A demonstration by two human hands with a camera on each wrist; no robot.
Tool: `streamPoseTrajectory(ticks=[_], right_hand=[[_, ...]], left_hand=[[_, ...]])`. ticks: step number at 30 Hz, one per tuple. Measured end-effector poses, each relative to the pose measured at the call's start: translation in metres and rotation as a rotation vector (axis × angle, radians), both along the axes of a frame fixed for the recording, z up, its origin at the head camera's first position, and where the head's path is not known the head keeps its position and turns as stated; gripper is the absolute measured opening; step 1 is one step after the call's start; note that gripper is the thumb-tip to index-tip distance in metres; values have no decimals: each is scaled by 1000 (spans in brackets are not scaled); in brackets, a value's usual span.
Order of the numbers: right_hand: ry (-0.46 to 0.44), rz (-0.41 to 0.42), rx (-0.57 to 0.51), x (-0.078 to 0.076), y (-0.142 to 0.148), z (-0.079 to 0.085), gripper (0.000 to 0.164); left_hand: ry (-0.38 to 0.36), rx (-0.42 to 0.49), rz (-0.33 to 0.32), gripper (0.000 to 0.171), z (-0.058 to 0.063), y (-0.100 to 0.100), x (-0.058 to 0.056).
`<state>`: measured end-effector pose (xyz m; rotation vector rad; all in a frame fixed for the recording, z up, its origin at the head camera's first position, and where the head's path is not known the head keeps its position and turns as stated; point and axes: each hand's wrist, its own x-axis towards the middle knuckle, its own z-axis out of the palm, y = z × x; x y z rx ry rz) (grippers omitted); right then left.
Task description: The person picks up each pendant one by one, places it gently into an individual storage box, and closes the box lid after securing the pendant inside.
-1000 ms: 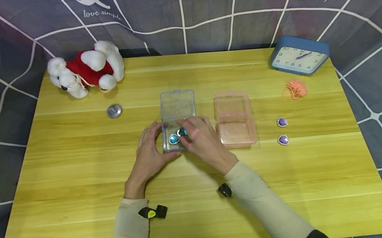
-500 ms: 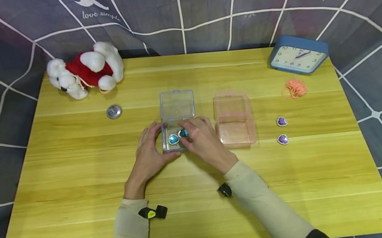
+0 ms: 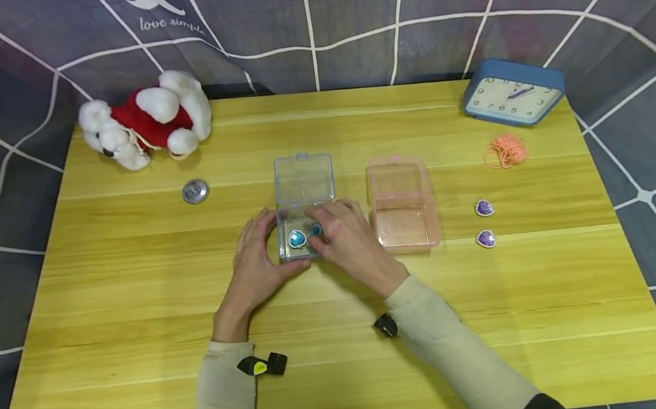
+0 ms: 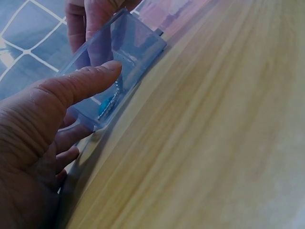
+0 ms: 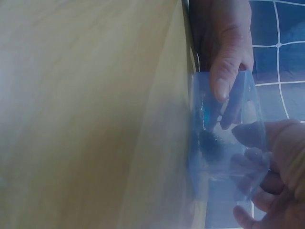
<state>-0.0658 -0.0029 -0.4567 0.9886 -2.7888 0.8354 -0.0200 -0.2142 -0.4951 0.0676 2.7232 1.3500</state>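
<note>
A small clear bluish plastic box (image 3: 285,235) stands on the table with its lid (image 3: 304,180) laid back. My left hand (image 3: 255,263) grips it, thumb along the near wall and fingers at the far left corner. Inside lies a blue heart-shaped gem (image 3: 298,239) with a silvery beaded rim. My right hand (image 3: 349,244) reaches into the box and pinches a second blue gem (image 3: 316,230) low down, partly covered by the fingers. In the right wrist view that gem (image 5: 212,147) looks dark and blurred beside the fingertips.
An open pink box (image 3: 405,221) stands just right of the right hand. Farther right are two purple heart gems (image 3: 484,208), orange yarn (image 3: 508,151) and a blue clock (image 3: 513,92). A silver round tin (image 3: 195,191) and a white plush bear (image 3: 147,122) are at the left.
The second blue gem has gone slightly lower in the box and shows less beneath the right fingers. The left hand and the box have not moved.
</note>
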Motion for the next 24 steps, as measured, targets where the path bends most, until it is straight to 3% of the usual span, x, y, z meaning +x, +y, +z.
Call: streamPoseTrajectory(ticks=[15, 24], right_hand=[[7, 5, -10, 0, 5, 1, 45], [28, -16, -120, 1, 26, 13, 40]], left_hand=[[4, 6, -5, 105, -2, 2, -1], [-1, 10, 3, 104, -2, 0, 0]])
